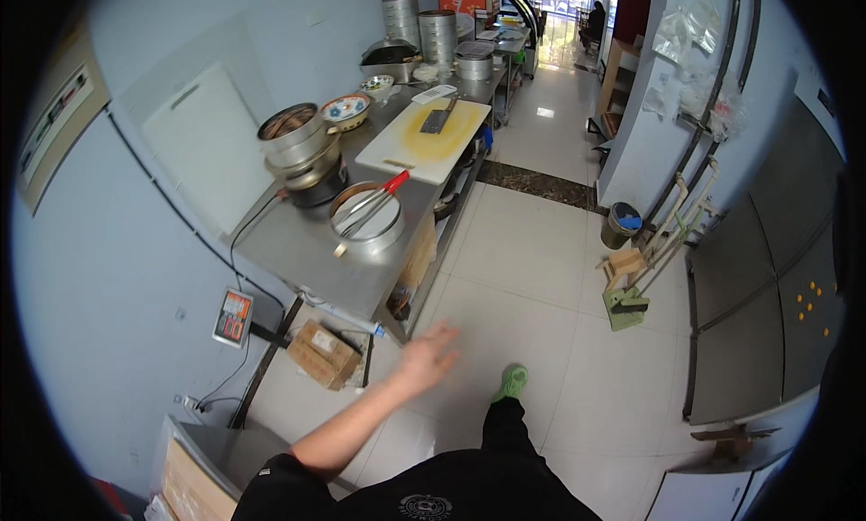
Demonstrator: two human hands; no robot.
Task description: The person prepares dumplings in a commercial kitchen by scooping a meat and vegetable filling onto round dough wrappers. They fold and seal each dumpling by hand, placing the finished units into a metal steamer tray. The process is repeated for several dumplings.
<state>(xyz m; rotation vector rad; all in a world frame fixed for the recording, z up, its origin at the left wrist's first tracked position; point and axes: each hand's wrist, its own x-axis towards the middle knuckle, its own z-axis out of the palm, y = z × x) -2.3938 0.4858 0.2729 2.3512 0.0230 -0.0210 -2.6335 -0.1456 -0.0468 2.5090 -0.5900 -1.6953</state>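
Observation:
My left hand (427,360) hangs over the tiled floor with its fingers apart and nothing in it, slightly blurred. Nearest to it is the front corner of a stainless steel table (365,287). My right hand is out of view. On the table stands a round metal steamer tier (380,240) with a whisk (369,210) with a red handle lying across it. Farther along lies a white cutting board (385,152), stained yellow, bearing a cleaver (436,120). A steamer pot (294,132) and a flowered enamel bowl (345,111) stand beside the wall.
A cardboard box (325,354) rests on the floor scale at left, below its display (233,316). Along the right are a trash bin (617,229), a small wooden stool (622,265), a green dustpan (622,312) and a steel refrigerator (737,277). A person (595,24) sits far back.

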